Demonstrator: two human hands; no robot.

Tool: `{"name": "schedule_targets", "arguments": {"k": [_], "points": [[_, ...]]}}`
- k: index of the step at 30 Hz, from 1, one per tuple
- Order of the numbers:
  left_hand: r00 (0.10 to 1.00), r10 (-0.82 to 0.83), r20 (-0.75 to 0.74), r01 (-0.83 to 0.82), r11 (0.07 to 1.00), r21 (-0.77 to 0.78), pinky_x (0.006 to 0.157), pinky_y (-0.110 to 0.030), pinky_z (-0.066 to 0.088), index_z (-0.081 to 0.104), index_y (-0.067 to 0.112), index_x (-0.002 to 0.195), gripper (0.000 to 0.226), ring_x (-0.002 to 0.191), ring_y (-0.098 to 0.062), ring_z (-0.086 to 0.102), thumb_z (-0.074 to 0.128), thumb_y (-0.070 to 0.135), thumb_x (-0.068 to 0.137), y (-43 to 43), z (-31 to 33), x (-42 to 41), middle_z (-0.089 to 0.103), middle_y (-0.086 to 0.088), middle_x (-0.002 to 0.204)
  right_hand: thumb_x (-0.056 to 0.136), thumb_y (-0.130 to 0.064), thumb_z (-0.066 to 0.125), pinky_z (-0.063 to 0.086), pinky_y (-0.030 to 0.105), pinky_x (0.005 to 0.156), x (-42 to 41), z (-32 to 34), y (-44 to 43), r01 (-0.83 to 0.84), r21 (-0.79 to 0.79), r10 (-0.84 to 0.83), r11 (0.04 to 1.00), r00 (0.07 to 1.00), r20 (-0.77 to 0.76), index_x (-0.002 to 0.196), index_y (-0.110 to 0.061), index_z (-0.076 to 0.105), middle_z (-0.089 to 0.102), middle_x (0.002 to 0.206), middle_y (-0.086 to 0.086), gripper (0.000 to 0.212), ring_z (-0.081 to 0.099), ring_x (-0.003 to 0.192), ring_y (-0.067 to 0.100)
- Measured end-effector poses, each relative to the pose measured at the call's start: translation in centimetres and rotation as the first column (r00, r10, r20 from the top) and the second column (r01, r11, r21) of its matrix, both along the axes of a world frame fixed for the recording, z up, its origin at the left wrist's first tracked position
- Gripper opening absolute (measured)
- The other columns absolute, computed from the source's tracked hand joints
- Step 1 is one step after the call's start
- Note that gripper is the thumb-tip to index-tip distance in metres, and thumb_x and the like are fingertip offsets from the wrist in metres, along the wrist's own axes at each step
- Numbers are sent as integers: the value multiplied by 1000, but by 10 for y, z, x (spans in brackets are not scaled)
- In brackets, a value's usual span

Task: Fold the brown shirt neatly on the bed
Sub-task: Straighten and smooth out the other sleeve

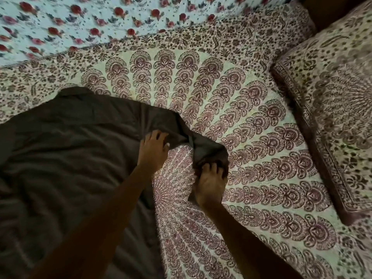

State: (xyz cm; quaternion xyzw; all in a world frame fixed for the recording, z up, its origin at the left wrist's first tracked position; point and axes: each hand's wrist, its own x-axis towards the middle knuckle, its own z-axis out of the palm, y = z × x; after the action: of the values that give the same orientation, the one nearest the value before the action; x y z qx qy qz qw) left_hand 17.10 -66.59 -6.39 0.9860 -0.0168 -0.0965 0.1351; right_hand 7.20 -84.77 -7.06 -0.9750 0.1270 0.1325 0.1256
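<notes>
The brown shirt (66,141) lies spread over the left half of the bed (251,137), its collar toward the far side. One sleeve (201,143) stretches out to the right across the patterned bedsheet. My left hand (154,152) presses on the shirt where the sleeve joins the body, fingers spread over the cloth. My right hand (211,182) is closed on the sleeve's cuff end, which bunches up around my fingers.
A pillow (330,109) in matching maroon print lies along the bed's right side. A pale sheet with red roses (100,21) runs across the far edge. Open bedsheet lies to the right of the sleeve and in front of my right hand.
</notes>
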Motion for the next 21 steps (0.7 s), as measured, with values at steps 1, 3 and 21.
{"name": "schedule_targets", "arguments": {"k": [1,3,21], "points": [[1000,-15,9,15,1000,3,96,-45,39,52,21,129,38,119,-33,46,51,30,92,-2,0,4,48,-8,132,77,-34,71,50,44,85,8,7,-8,97,76,-99,992,995,24,114,-12,56,62,104,7,45,58,95,27],[999,-44,23,44,999,0,94,-45,40,54,20,126,36,117,-33,47,49,29,92,-8,-1,13,49,-7,130,84,-24,69,52,34,71,31,16,-38,276,225,-302,934,949,87,103,-12,57,61,84,0,26,56,72,19],[934,-353,-59,358,914,192,99,-50,37,49,14,126,42,122,-36,42,60,26,88,-110,-4,111,48,-13,130,97,-17,40,44,37,94,141,41,-215,478,328,-391,815,871,-297,123,4,55,57,126,24,37,53,117,38]]}}
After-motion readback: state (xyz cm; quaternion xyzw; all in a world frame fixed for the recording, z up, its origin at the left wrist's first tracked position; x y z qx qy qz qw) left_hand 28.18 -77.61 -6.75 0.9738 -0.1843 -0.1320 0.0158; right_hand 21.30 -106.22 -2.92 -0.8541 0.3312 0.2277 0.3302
